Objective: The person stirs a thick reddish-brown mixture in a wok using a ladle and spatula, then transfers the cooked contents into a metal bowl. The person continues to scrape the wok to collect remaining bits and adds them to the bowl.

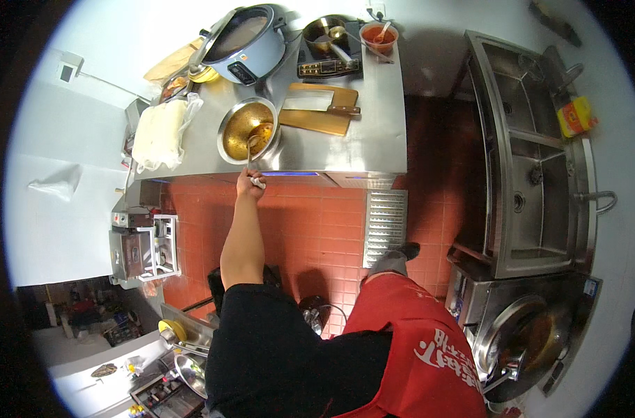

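Observation:
My left hand (pixel 251 184) reaches out over the floor to the table's front edge, closed around the handle of a metal ladle (pixel 253 141). A small white piece (pixel 257 183), perhaps paper or cloth, shows at the fingers. The ladle's bowl end rests inside a deep stainless steel bowl (pixel 234 123). That bowl has oily brown-yellow walls and a little reddish-brown liquid with dark bits at the bottom. Right beside it, a cleaver (pixel 308 100) with a wooden handle lies on a wooden cutting board (pixel 330 123). My right hand is out of view.
The steel table (pixel 383 120) also bears a grey-blue electric cooker (pixel 262 55), a saucepan (pixel 317 39) on an induction cooker (pixel 330 68), a tub of red sauce (pixel 378 37) and bagged white food (pixel 158 133). Steel sinks (pixel 537 193) and a large wok (pixel 521 334) stand right.

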### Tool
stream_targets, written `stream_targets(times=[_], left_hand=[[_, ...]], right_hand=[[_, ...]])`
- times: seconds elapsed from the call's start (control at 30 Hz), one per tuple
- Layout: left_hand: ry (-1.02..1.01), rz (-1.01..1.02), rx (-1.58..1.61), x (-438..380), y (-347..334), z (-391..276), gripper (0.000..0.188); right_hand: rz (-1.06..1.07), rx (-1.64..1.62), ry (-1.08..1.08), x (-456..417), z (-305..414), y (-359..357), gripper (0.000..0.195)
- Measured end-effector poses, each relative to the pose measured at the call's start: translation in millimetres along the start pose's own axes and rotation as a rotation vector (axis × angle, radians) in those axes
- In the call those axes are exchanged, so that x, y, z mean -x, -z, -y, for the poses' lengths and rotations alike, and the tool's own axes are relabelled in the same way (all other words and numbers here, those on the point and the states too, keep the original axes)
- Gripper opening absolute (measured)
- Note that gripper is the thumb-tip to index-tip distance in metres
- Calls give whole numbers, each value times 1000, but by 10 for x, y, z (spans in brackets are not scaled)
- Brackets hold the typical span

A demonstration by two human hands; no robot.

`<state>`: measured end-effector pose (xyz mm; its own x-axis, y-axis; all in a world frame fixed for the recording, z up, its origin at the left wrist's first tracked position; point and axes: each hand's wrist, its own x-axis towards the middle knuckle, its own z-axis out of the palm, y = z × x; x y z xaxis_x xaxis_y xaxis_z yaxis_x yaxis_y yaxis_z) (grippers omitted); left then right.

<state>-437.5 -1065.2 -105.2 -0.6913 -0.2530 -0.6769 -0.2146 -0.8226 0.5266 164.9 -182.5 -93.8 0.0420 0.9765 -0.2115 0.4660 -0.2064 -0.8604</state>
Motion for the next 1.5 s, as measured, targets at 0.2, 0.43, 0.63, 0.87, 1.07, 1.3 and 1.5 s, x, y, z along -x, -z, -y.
stream_targets(times=[0.2, 0.43, 0.63, 0.87, 1.07, 1.3, 1.5], left_hand=[[23, -212, -441, 120, -49, -377, 19], [217, -185, -704, -422, 40, -884, 23], [381, -138, -560, -783, -66, -1226, 25], [94, -173, -514, -1116, -246, -1233, 17], [-141, -251, -544, -951, -280, -1156, 16], [-298, -364, -970, -179, -562, -962, 19], [-466, -128, -924, 988, -547, -682, 16]], right_hand=[[37, -62, 23, 343, -83, -223, 56], [26, -81, 4, 1011, -6, -727, 56], [3, -65, -25, 1592, 183, -1244, 57], [-27, -46, -52, 1967, 412, -1583, 57], [-31, -52, -66, 1935, 395, -1497, 57], [47, -202, -80, 1401, -41, -1098, 57], [-39, -362, -17, 1246, -139, -1691, 34]])
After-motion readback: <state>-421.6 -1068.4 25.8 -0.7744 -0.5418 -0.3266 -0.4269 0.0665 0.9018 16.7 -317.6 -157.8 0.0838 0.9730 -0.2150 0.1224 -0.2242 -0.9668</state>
